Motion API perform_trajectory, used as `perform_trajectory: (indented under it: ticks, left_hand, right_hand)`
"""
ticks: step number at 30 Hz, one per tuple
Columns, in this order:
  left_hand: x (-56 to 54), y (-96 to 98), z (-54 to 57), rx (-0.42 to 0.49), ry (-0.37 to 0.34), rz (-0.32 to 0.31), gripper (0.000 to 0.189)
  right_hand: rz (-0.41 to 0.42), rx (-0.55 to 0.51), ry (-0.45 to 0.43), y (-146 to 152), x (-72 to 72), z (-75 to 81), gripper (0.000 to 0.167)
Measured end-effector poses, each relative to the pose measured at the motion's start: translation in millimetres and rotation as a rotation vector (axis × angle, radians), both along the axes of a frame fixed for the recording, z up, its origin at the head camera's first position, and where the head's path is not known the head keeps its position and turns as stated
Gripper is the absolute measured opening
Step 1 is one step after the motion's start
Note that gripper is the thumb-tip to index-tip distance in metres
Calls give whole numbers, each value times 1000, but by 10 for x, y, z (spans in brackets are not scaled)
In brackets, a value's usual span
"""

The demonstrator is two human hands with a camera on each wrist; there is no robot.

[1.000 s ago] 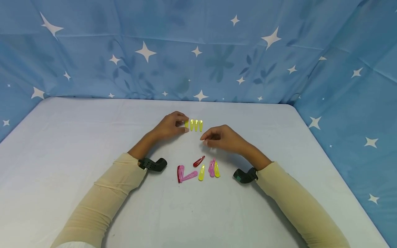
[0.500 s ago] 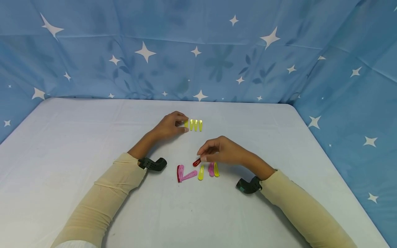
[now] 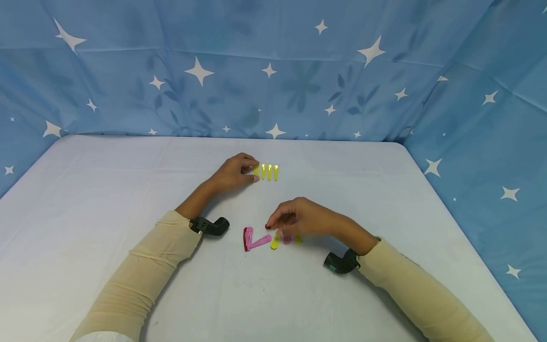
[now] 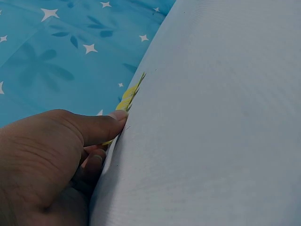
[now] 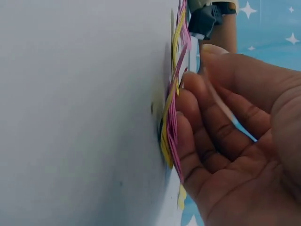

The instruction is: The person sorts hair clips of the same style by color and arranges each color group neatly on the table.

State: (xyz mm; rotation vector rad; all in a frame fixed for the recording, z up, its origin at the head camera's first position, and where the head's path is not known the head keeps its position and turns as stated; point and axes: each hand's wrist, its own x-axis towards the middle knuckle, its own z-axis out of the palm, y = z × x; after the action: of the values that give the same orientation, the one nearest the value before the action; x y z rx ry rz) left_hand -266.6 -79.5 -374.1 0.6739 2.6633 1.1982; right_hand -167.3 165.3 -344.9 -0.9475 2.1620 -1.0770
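In the head view, my left hand point(image 3: 234, 175) holds the leftmost yellow snap hair clip point(image 3: 256, 171) of a short row between thumb and fingers. Part of that clip is hidden by the fingers. More yellow hair clips point(image 3: 269, 172) stand side by side just right of it. My right hand point(image 3: 305, 217) hovers low over the loose clips, its fingers bent and the thumb apart from them. Its fingertips are right at a red clip point(image 3: 268, 226), mostly covered, and the thumb is at a yellow clip point(image 3: 275, 243). The right wrist view shows pink clips point(image 5: 173, 127) beside the fingers.
Left of the right hand lie a dark red clip point(image 3: 245, 239) and pink clips point(image 3: 260, 242). Another pink clip point(image 3: 287, 240) and a yellow one point(image 3: 298, 239) are partly under that hand. A white cloth covers the table point(image 3: 192, 294); a blue star-patterned curtain point(image 3: 239, 104) stands behind.
My right hand has come down toward me from near the yellow row to the loose clips, now covering most of the red one. My left hand stays at the row.
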Motion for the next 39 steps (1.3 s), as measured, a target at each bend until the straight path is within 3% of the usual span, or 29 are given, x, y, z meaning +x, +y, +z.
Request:
perform_trajectory:
  ticks: [5,14,30,39]
  left_hand:
    - [0,-5,-6,5,0,1,50]
    - [4,3,-7,3,-5,7,49]
    - [9,-2,13,-10,-20,19,49]
    - [16,2,11,-13,-25,17,49]
  right_hand:
    - [-18,73,1,-44,53,14,25]
    - [38,132,128,-79,99,26,20]
    - [24,183,115,-112,123,46,9]
    - [10,149,97,-101,115,32,17]
